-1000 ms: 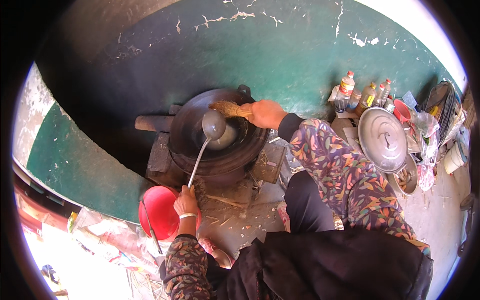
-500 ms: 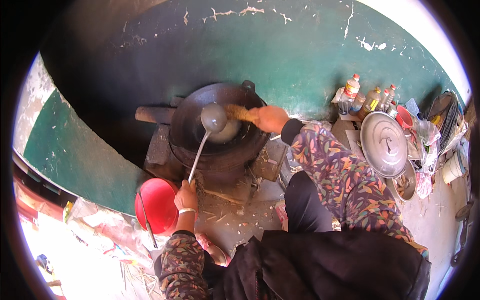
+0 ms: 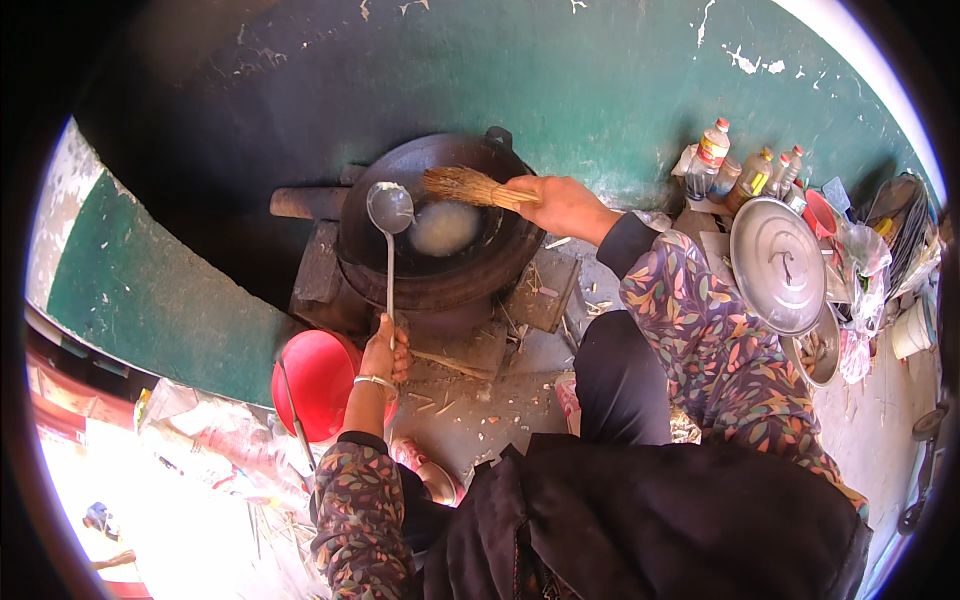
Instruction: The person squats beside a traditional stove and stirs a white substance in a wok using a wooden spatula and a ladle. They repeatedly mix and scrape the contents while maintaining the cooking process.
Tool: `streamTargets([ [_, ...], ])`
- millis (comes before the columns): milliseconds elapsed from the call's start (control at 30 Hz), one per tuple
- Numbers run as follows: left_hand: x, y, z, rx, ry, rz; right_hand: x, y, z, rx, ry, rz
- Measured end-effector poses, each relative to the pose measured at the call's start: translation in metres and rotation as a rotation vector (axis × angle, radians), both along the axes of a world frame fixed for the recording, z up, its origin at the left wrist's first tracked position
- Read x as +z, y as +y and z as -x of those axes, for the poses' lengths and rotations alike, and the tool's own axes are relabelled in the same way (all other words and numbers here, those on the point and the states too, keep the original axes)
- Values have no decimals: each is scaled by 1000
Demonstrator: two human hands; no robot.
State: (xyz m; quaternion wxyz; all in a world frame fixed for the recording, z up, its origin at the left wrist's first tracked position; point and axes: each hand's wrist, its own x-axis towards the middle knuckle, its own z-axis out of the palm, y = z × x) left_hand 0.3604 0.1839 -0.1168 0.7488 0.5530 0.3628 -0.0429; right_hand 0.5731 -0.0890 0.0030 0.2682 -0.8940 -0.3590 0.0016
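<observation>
A large dark wok [image 3: 440, 275] sits on a low stove, with a pool of cloudy liquid [image 3: 444, 229] at its bottom. My left hand [image 3: 382, 355] is closed around the long handle of a metal ladle [image 3: 390, 207]. The ladle's bowl, facing up with a little whitish residue at its rim, hangs over the wok's left side. In my right hand [image 3: 563, 206] is a straw brush [image 3: 462, 187], gripped by its bound end. Its bristles point left above the liquid, apart from the ladle.
A red bucket [image 3: 318, 385] stands left of the stove, a thin dark rod leaning on it. On the right are a round metal lid [image 3: 778, 265] over a basin [image 3: 818, 350], and several bottles [image 3: 713, 150] along the green wall [image 3: 560, 90]. Straw bits litter the floor.
The brush has lifted away from the ladle, and my right hand has shifted right. The ladle's bowl has moved left and turned upward, uncovering the liquid in the wok.
</observation>
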Motion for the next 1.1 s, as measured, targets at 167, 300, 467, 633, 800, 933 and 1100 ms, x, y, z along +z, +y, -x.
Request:
streamTargets([
  [167,2,-4,1,40,19,-110,12,22,19,104,-44,15],
  [300,1,-7,0,70,61,-278,-2,45,39,185,-165,148],
  [467,2,-8,-5,65,87,-319,-43,52,20,84,-329,240],
  [633,2,-10,-5,83,118,-367,-37,45,16,-45,-262,243],
  [800,17,-15,-5,85,181,-304,-34,46,14,-11,-289,270],
  [933,23,-13,-8,47,169,-274,-33,44,10,53,-292,325],
  [1100,23,-3,-6,5,194,-226,-7,43,25,199,-349,217],
])
